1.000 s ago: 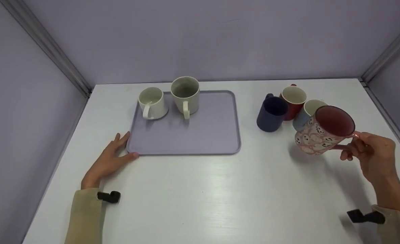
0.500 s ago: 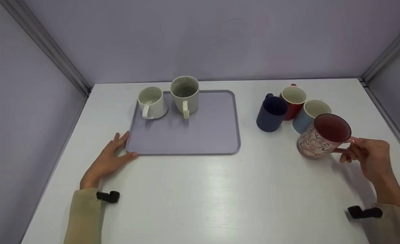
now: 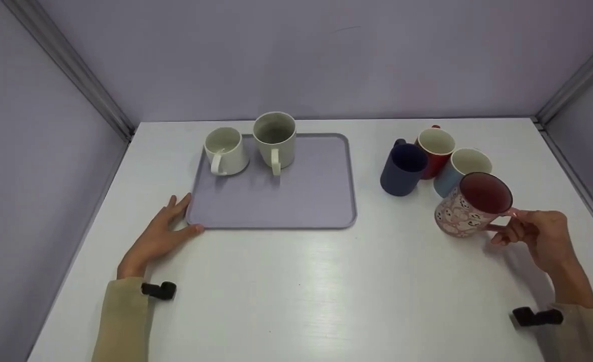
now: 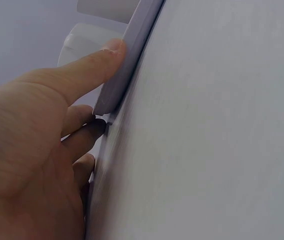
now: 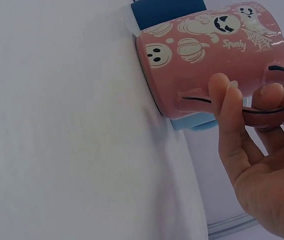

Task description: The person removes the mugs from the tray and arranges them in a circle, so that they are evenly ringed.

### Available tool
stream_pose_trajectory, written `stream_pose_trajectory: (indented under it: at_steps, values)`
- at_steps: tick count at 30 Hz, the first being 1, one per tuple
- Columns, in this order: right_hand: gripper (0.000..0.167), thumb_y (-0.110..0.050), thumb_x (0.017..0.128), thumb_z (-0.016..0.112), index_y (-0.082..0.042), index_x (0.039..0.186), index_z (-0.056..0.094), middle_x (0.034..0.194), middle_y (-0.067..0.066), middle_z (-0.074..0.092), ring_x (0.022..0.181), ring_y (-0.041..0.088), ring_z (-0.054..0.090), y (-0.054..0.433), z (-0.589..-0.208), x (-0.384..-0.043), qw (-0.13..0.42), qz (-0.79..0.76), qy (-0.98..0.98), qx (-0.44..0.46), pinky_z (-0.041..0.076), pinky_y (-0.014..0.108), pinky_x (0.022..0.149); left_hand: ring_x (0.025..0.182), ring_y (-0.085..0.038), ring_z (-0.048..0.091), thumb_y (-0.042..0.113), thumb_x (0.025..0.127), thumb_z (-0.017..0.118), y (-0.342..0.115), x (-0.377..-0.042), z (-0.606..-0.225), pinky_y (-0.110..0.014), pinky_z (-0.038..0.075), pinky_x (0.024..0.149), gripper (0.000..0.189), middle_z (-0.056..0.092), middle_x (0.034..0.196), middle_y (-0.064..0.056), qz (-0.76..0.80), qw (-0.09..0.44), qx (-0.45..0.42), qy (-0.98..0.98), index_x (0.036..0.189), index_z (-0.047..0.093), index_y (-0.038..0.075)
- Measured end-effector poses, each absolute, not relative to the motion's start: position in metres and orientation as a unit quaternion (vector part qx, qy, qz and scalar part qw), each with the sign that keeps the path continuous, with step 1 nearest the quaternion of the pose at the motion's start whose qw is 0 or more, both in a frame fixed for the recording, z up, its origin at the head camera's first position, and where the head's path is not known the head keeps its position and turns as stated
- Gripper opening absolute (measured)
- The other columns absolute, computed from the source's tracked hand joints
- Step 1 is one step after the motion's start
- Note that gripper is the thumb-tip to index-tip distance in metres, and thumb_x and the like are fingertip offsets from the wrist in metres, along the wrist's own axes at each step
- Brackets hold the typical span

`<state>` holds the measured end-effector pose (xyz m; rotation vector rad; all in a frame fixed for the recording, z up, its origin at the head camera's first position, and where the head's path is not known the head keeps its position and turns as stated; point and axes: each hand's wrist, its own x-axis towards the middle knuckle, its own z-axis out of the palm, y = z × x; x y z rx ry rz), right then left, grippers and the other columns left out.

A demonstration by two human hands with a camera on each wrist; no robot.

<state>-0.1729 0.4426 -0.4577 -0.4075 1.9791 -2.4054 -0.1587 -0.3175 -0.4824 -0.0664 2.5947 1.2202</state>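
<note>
A pink mug (image 3: 470, 208) with white ghosts, pumpkins and a dark-red inside is upright at the right; my right hand (image 3: 540, 236) grips its handle (image 5: 274, 116). Its base is at the tabletop or just above; I cannot tell whether they touch. Behind it stand a light-blue mug (image 3: 447, 176), a red mug (image 3: 434, 166) and a dark-blue mug (image 3: 402, 173). My left hand (image 3: 158, 236) touches the near left corner of the lavender tray (image 3: 311, 201), thumb (image 4: 109, 57) on the rim, fingers extended along the side. Two white mugs, one short (image 3: 228, 158), one taller (image 3: 281, 151), stand on the tray.
The white table (image 3: 296, 291) runs to a lavender back wall (image 3: 296, 60). Side walls stand at the left and right. Bare tabletop lies between the tray and the dark-blue mug, and along the front.
The pink mug has come down and tilts less; it has shifted slightly toward me and left. My right hand moved with it. The left hand stays at the tray corner.
</note>
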Motion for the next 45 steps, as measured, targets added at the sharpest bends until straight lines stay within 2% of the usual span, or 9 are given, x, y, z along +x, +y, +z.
stream_pose_trajectory:
  at_steps: [7,11,18,21,25,28,31,35,45]
  values:
    - [0.045,0.010,0.106,0.032,0.012,0.081,0.069,0.060,0.016,0.037,0.052,0.026,0.070,0.442,-0.457,-0.173,-0.017,-0.764,0.634,-0.120,0.065,0.034,0.056,0.163,-0.048,-0.017,0.059,0.096,0.075,-0.318,-0.158,-0.482,-0.075,-0.004,0.127,0.097,-0.008,0.180,-0.012,0.425,0.132,-0.024,0.895,0.172,0.021,0.031]
    - [0.044,0.006,0.107,0.035,0.013,0.076,0.065,0.057,0.016,0.054,0.055,0.026,0.074,0.442,-0.453,-0.172,-0.023,-0.726,0.682,-0.086,0.062,0.029,0.055,0.163,-0.049,-0.017,0.059,0.096,0.075,-0.318,-0.157,-0.482,-0.076,-0.004,0.126,0.097,-0.008,0.180,-0.012,0.424,0.131,-0.025,0.896,0.172,0.021,0.032]
    - [0.036,0.002,0.110,0.049,0.018,0.085,0.068,0.070,0.007,0.074,0.053,0.016,0.069,0.447,-0.438,-0.168,-0.048,-0.610,0.788,-0.063,0.040,0.030,0.043,0.163,-0.049,-0.016,0.060,0.096,0.074,-0.317,-0.158,-0.483,-0.077,-0.004,0.126,0.096,-0.008,0.180,-0.011,0.423,0.134,-0.024,0.896,0.172,0.021,0.033]
    - [0.025,0.000,0.107,0.059,0.015,0.092,0.071,0.068,-0.005,0.072,0.052,0.009,0.061,0.448,-0.432,-0.168,-0.097,-0.529,0.841,-0.064,0.036,0.029,0.045,0.163,-0.049,-0.016,0.060,0.096,0.074,-0.316,-0.159,-0.483,-0.077,-0.004,0.126,0.096,-0.008,0.180,-0.011,0.424,0.136,-0.024,0.895,0.172,0.021,0.033]
    - [0.014,-0.005,0.101,0.071,0.008,0.099,0.075,0.078,-0.027,0.067,0.060,-0.002,0.053,0.438,-0.417,-0.167,-0.210,-0.421,0.882,-0.028,0.036,0.016,0.052,0.163,-0.050,-0.016,0.058,0.096,0.075,-0.316,-0.160,-0.483,-0.077,-0.004,0.126,0.097,-0.008,0.180,-0.012,0.423,0.134,-0.021,0.896,0.172,0.021,0.031]
    - [0.011,-0.002,0.098,0.073,0.007,0.103,0.077,0.093,-0.028,0.070,0.074,-0.005,0.058,0.420,-0.399,-0.167,-0.277,-0.420,0.863,-0.034,0.040,0.012,0.064,0.163,-0.050,-0.016,0.058,0.096,0.075,-0.317,-0.159,-0.483,-0.077,-0.004,0.126,0.097,-0.008,0.180,-0.013,0.420,0.134,-0.022,0.897,0.172,0.021,0.031]
    - [0.016,0.003,0.096,0.070,0.012,0.108,0.074,0.102,-0.020,0.073,0.089,-0.002,0.063,0.395,-0.380,-0.170,-0.299,-0.447,0.837,-0.100,0.045,0.014,0.076,0.163,-0.049,-0.016,0.059,0.096,0.075,-0.318,-0.158,-0.483,-0.077,-0.004,0.126,0.097,-0.008,0.180,-0.012,0.418,0.137,-0.026,0.898,0.172,0.021,0.031]
    - [0.024,0.005,0.094,0.066,0.016,0.115,0.070,0.109,-0.010,0.074,0.098,0.005,0.067,0.359,-0.359,-0.180,-0.277,-0.473,0.813,-0.196,0.050,0.015,0.083,0.163,-0.049,-0.017,0.059,0.096,0.075,-0.318,-0.157,-0.482,-0.077,-0.005,0.126,0.098,-0.008,0.180,-0.012,0.419,0.137,-0.029,0.897,0.172,0.020,0.030]
    - [0.033,-0.015,0.097,0.071,-0.005,0.129,0.072,0.121,0.006,0.074,0.106,0.018,0.068,0.253,-0.341,-0.221,-0.147,-0.471,0.830,-0.260,0.053,0.019,0.085,0.163,-0.051,-0.014,0.060,0.096,0.074,-0.317,-0.157,-0.484,-0.078,-0.004,0.125,0.098,-0.007,0.180,-0.014,0.412,0.134,-0.030,0.901,0.172,0.020,0.030]
